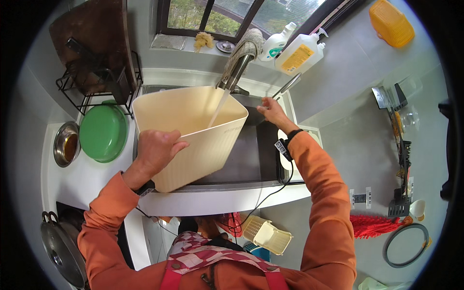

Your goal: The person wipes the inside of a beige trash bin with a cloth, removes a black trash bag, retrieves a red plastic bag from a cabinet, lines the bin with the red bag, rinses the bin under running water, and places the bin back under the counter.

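Note:
My left hand grips the near rim of a cream plastic storage bin, its thumb pressed over the edge. The bin tilts in the sink, its base towards the front edge. From the metal faucet, wrapped in a grey cloth, a water stream runs into it. The bin's floor is hidden by its near wall. To the right of the bin, my right hand is over the sink with curled fingers. A slim metal bar is next to its fingertips; whether they hold it cannot be told.
A green basin and a steel bowl stand left, below a black rack with cutting boards. Bottles line the windowsill. A lidded pan sits lower left. Utensils hang on the right wall. Cables run from both wrists.

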A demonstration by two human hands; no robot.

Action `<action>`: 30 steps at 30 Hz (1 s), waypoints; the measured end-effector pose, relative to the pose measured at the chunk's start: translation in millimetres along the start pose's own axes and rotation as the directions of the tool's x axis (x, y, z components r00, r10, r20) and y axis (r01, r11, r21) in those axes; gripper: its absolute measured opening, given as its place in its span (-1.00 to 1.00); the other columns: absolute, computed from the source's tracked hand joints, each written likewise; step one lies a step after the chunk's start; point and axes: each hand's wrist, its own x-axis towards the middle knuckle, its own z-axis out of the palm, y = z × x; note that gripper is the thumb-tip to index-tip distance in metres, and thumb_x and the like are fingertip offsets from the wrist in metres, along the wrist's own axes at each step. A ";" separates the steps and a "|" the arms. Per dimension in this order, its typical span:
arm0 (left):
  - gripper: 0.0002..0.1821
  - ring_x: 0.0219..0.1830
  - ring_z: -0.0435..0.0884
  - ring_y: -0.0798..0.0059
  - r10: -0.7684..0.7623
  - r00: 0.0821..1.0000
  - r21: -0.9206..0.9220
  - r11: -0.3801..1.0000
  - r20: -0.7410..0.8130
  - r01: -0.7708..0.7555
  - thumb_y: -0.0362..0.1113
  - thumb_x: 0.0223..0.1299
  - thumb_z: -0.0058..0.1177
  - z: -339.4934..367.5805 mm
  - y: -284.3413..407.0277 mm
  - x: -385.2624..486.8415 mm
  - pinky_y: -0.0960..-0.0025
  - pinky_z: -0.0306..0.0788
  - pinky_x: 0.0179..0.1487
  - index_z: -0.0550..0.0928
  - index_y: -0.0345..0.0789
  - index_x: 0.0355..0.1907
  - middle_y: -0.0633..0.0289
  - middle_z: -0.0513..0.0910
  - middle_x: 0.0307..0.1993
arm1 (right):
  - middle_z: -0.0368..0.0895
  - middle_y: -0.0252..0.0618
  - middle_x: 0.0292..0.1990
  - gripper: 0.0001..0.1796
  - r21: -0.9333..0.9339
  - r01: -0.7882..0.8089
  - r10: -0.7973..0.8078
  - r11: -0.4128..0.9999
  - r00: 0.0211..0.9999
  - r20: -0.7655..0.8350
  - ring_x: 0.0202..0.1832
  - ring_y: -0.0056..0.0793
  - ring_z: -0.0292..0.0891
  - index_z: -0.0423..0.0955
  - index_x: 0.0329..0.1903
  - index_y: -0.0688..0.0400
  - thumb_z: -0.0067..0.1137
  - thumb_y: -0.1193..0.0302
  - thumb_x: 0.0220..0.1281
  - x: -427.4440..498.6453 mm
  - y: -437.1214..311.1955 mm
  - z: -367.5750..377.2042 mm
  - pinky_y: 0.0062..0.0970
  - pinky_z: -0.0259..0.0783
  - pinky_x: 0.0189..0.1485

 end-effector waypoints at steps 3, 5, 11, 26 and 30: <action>-0.61 -0.66 0.49 0.12 -0.021 1.000 0.006 1.000 -0.003 0.021 -0.01 -0.09 0.26 3.6 -1.4 -4.3 0.22 0.34 -0.57 0.47 -0.24 -0.69 0.15 0.46 -0.76 | 0.31 -0.03 0.10 -0.29 0.086 -0.206 0.204 0.975 0.978 0.030 -0.05 -0.37 0.43 0.08 0.30 0.26 0.18 0.31 0.19 37.5 15.0 24.5 -0.49 0.53 -0.28; -0.61 -0.67 0.48 0.13 -0.011 1.000 -0.018 1.000 0.002 0.011 -0.01 -0.09 0.26 4.0 0.5 -7.0 0.22 0.33 -0.58 0.47 -0.24 -0.70 0.15 0.45 -0.77 | 0.19 0.06 0.21 -0.19 0.152 -0.242 0.235 0.958 0.970 0.062 0.00 -0.28 0.42 -0.06 0.36 0.29 0.19 0.33 0.18 65.7 14.9 38.5 -0.46 0.57 -0.28; -0.60 -0.69 0.46 0.15 0.004 1.000 -0.055 0.998 -0.021 -0.005 0.00 -0.11 0.28 2.1 2.2 -12.8 0.25 0.30 -0.60 0.46 -0.23 -0.71 0.15 0.43 -0.78 | 0.39 -0.04 0.06 -0.28 0.394 -0.358 0.287 0.847 0.930 0.230 -0.06 -0.34 0.46 0.08 0.26 0.43 0.18 0.30 0.19 100.2 -9.9 55.0 -0.49 0.57 -0.23; -0.58 -0.63 0.48 0.35 -0.177 0.937 -0.319 0.907 0.302 0.274 0.02 -0.05 0.27 -14.9 -40.0 50.9 0.33 0.33 -0.48 0.60 -0.35 -0.60 0.11 0.53 -0.67 | 0.41 -0.11 0.12 -0.20 0.506 -0.538 0.326 0.674 0.831 0.450 0.09 -0.25 0.36 0.24 0.25 0.22 -0.18 -0.21 0.25 -107.7 83.0 47.7 -0.22 0.35 0.07; -0.57 -0.58 0.45 0.67 -0.218 0.866 -0.495 0.746 0.449 0.445 -0.01 -0.01 0.29 -5.5 -44.1 72.3 0.46 0.34 -0.46 0.64 -0.42 -0.52 0.32 0.57 -0.63 | 0.27 -0.17 0.27 -0.19 0.720 -0.519 0.091 0.460 0.835 0.543 0.28 -0.28 0.20 0.14 0.35 0.09 -0.42 -0.26 0.30 -186.6 75.6 53.1 -0.10 0.24 0.21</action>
